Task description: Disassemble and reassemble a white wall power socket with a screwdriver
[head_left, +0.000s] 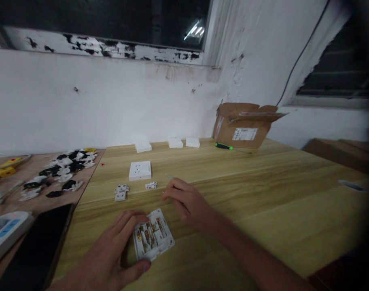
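Observation:
An opened white wall socket housing (154,234) lies on the wooden table, its brass contacts facing up. My left hand (117,242) holds it from the left, fingers on the upper edge and thumb by the lower corner. Just beyond it, above the table, my right hand (187,202) is closed in a pinch. A thin pale tip pokes out past its fingers; the rest is hidden. Further off lie a small white part (151,185) and a grey-white socket insert (121,192). Behind them sits a complete white wall socket (140,170).
White socket plates (175,142) line the wall. A green-black screwdriver (223,146) lies before an open cardboard box (243,125). At left are a black phone (35,246), a power strip (8,230) and a pile of black and white parts (69,163).

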### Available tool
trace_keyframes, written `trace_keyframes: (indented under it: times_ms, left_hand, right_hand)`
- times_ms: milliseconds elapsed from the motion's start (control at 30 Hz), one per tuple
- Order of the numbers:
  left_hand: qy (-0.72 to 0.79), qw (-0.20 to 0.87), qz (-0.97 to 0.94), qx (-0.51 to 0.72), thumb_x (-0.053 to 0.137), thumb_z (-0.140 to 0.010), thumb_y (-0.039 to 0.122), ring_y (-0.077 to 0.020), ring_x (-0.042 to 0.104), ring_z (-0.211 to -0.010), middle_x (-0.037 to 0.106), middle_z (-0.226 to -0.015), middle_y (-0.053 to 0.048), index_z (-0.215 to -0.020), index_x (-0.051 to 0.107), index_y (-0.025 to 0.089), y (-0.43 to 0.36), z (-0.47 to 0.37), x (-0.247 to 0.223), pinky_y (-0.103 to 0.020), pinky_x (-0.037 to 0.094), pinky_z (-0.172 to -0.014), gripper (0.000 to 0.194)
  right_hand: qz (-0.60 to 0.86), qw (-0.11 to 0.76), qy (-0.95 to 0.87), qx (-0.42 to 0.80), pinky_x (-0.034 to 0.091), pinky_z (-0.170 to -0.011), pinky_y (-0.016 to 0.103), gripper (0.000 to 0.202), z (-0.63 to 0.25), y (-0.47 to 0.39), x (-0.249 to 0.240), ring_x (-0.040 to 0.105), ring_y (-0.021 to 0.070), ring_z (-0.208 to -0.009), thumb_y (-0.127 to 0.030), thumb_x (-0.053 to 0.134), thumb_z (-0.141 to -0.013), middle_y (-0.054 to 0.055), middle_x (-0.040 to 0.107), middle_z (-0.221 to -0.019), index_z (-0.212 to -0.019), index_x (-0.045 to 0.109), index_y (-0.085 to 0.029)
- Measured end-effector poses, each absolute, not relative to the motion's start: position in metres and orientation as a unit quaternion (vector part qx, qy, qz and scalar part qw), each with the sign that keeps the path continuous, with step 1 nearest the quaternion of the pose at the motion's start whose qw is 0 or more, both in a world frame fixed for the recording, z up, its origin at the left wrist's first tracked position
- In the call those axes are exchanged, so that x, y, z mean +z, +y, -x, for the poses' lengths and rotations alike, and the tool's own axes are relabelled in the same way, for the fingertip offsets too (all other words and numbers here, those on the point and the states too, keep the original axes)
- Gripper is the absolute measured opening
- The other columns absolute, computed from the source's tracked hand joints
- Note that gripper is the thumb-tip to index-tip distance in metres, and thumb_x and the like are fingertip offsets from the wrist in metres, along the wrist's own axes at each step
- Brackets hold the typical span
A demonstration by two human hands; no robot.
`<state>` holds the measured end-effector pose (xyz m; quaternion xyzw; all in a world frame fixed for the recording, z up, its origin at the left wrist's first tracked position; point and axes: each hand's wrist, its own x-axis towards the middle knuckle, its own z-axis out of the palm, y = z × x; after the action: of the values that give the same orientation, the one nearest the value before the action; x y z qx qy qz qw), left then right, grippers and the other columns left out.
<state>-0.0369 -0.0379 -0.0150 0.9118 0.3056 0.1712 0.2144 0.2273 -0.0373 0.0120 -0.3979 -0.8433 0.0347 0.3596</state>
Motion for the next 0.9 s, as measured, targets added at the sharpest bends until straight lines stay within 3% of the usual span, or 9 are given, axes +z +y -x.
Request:
trace_keyframes:
  times_ms: [100,233,467,567,667,767,900]
  left_hand:
    - [0.306,0.231,-0.908,0.171,0.068,-0.08,0.026,-0.0283,0.05,-0.126,0.049,-0.137,-0.004,-0.135,0.033,0.036,-0.039,0.036,-0.015,-0.044,0.046,-0.104,0.066]
    - [0.31,0.241,-0.902,0.182,0.067,-0.079,0.024,-0.0282,0.047,-0.128,0.048,-0.138,-0.005,-0.135,0.035,0.034,-0.039,0.036,-0.013,-0.046,0.042,-0.109,0.065]
    - [0.304,0.256,-0.894,0.208,0.068,-0.071,0.018,-0.0273,0.054,-0.117,0.055,-0.127,-0.006,-0.129,0.043,0.029,-0.038,0.034,-0.015,-0.041,0.047,-0.102,0.064]
    - [0.291,0.261,-0.894,0.22,0.069,-0.07,0.018,-0.0266,0.054,-0.114,0.055,-0.124,-0.006,-0.128,0.045,0.03,-0.037,0.034,-0.017,-0.04,0.048,-0.1,0.064]
    - [0.289,0.259,-0.892,0.232,0.068,-0.073,0.021,-0.0266,0.052,-0.117,0.054,-0.126,-0.006,-0.129,0.044,0.03,-0.038,0.035,-0.017,-0.041,0.045,-0.102,0.061]
    - [0.288,0.268,-0.892,0.223,0.068,-0.077,0.025,-0.0264,0.05,-0.12,0.052,-0.129,-0.006,-0.131,0.044,0.03,-0.039,0.037,-0.015,-0.041,0.043,-0.104,0.059]
    - [0.289,0.265,-0.894,0.218,0.069,-0.078,0.028,-0.0256,0.049,-0.121,0.052,-0.13,-0.005,-0.132,0.044,0.03,-0.037,0.038,-0.015,-0.04,0.041,-0.106,0.059]
  right_hand:
    - [0.449,0.355,-0.819,0.029,0.048,-0.083,0.031,0.031,-0.224,-0.024,0.013,0.056,0.0179,-0.094,0.001,0.047,-0.08,0.006,0.06,-0.095,-0.098,0.065,-0.016]
    - [0.493,0.251,-0.833,-0.009,0.044,-0.096,0.036,0.029,-0.211,0.002,0.02,0.054,0.0211,-0.106,-0.007,0.056,-0.081,0.01,0.061,-0.105,-0.107,0.065,-0.014]
    - [0.469,0.171,-0.866,-0.021,0.045,-0.094,0.037,0.023,-0.196,0.037,0.02,0.057,0.0235,-0.103,-0.009,0.062,-0.08,0.012,0.064,-0.103,-0.102,0.069,-0.009]
    - [0.444,0.148,-0.884,-0.004,0.046,-0.09,0.034,0.018,-0.194,0.043,0.023,0.058,0.0212,-0.098,-0.005,0.059,-0.08,0.009,0.065,-0.099,-0.092,0.071,-0.012]
    - [0.422,0.142,-0.895,0.029,0.046,-0.089,0.027,0.026,-0.197,0.042,0.028,0.059,0.017,-0.096,0.003,0.055,-0.078,0.005,0.065,-0.097,-0.085,0.073,-0.016]
    - [0.434,0.162,-0.885,0.051,0.045,-0.091,0.026,0.041,-0.205,0.033,0.03,0.058,0.0158,-0.101,0.007,0.05,-0.075,0.005,0.063,-0.107,-0.099,0.072,-0.018]
    - [0.468,0.176,-0.864,0.064,0.048,-0.09,0.032,0.05,-0.211,0.022,0.027,0.058,0.0208,-0.101,0.001,0.056,-0.074,0.011,0.06,-0.112,-0.121,0.063,-0.014]
